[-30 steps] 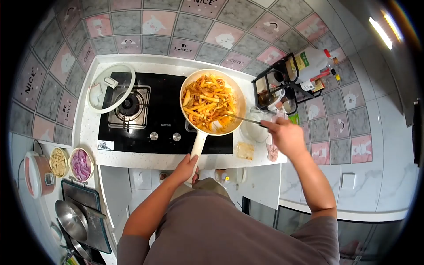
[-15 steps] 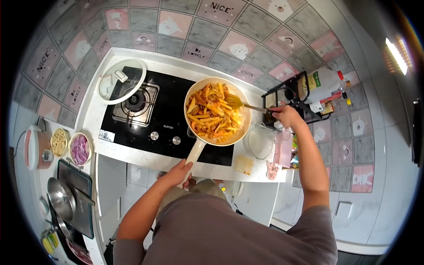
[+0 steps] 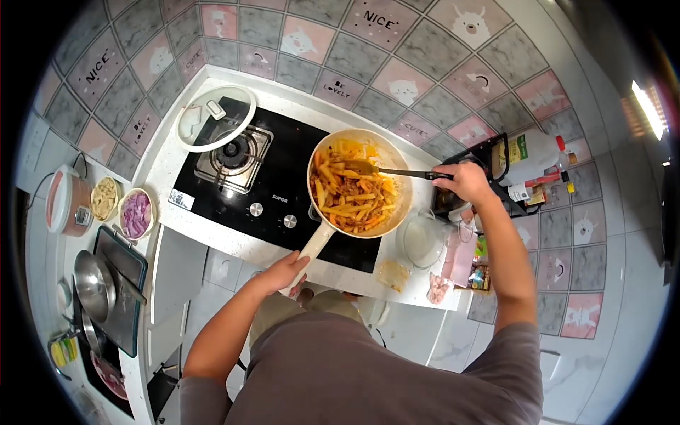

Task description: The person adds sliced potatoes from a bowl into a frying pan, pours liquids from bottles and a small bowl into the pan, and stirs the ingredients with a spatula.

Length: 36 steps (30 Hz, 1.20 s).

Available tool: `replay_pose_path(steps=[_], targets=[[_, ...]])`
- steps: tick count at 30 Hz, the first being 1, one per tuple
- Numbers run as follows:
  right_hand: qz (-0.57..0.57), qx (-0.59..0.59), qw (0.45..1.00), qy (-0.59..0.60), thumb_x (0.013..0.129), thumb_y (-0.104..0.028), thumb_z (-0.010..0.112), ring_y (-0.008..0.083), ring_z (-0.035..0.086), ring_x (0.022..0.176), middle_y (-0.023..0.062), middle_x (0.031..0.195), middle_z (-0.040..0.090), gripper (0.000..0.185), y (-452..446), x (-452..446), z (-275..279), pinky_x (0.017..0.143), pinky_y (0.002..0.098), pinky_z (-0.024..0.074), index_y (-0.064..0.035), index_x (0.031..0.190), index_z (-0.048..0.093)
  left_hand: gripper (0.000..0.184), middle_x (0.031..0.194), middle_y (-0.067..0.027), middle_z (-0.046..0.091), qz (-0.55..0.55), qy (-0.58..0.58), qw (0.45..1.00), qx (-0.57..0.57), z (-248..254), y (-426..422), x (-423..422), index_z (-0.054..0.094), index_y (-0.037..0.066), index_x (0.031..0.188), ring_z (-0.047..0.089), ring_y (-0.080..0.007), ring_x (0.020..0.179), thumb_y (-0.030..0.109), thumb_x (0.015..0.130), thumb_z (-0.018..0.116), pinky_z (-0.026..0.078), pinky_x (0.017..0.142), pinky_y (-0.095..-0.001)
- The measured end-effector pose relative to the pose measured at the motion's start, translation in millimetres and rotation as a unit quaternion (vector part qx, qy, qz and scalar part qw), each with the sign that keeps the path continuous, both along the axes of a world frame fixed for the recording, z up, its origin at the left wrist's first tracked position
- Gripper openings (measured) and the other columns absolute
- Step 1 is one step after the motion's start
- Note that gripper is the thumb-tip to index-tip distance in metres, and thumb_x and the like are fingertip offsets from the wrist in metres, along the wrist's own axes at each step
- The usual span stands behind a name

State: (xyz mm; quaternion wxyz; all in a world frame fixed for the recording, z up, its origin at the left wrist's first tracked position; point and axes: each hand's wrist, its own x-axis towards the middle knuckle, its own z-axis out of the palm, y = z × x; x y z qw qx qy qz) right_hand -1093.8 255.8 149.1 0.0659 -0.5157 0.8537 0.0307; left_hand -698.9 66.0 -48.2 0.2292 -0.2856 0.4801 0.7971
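Head view: pan (image 3: 404, 185) located over right side of hob (image 3: 289, 150). Pan handle (image 3: 319, 242) pointed down-left toward the person's torso, clamped in left hand (image 3: 285, 272). Spatula (image 3: 405, 172) gripped by right hand (image 3: 465, 183); long axis laid nearly level across the view, blade pointed left, set against cooked strips (image 3: 354, 202). 2 hands occupied.

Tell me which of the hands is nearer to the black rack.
Right. The right hand, gripping the spatula, appears close beside the rack; the left hand is farther off, beyond the pan, holding its handle.
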Motion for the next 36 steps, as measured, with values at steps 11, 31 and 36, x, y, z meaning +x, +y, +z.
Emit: replay_pose_path(steps=[11, 31, 36], targets=[[-0.015, 0.04, 0.987, 0.155, 0.083, -0.036, 0.07, 0.0273, 0.064, 0.068, 0.0022, 0.078, 0.064, 0.029, 26, 119, 99, 0.058, 0.0394, 0.0516, -0.0259, 0.11, 0.072, 0.032, 0.077, -0.0051, 0.053, -0.005, 0.023, 1.0, -0.012, -14, 1, 0, 0.044, 0.009, 0.115, 0.049, -0.0162, 0.046, 0.038, 0.103, 0.044, 0.043, 0.041, -0.0331], [-0.18, 0.045, 0.971, 0.15, 0.083, -0.023, 0.07, 0.0252, 0.066, 0.074, 0.0049, 0.077, 0.062, 0.033, 29, 209, 53, 0.061, 0.0373, 0.0522, -0.0246, 0.116, 0.07, 0.031, 0.079, -0.0053, 0.052, -0.023, 0.014, 0.999, 0.035, -15, -4, -3, 0.041, 0.008, 0.11, 0.051, -0.015, 0.046, 0.038, 0.103, 0.044, 0.046, 0.042, -0.0331], [-0.158, -0.037, 0.976, 0.145, 0.086, -0.027, 0.068, 0.0274, 0.064, 0.068, 0.0049, 0.075, 0.06, 0.029, 7, 204, 48, 0.061, 0.0382, 0.0515, -0.0243, 0.115, 0.07, 0.033, 0.079, -0.0051, 0.053, -0.021, 0.009, 0.999, 0.032, -11, -5, -3, 0.041, 0.008, 0.111, 0.053, -0.0153, 0.047, 0.039, 0.103, 0.044, 0.047, 0.043, -0.0332]])
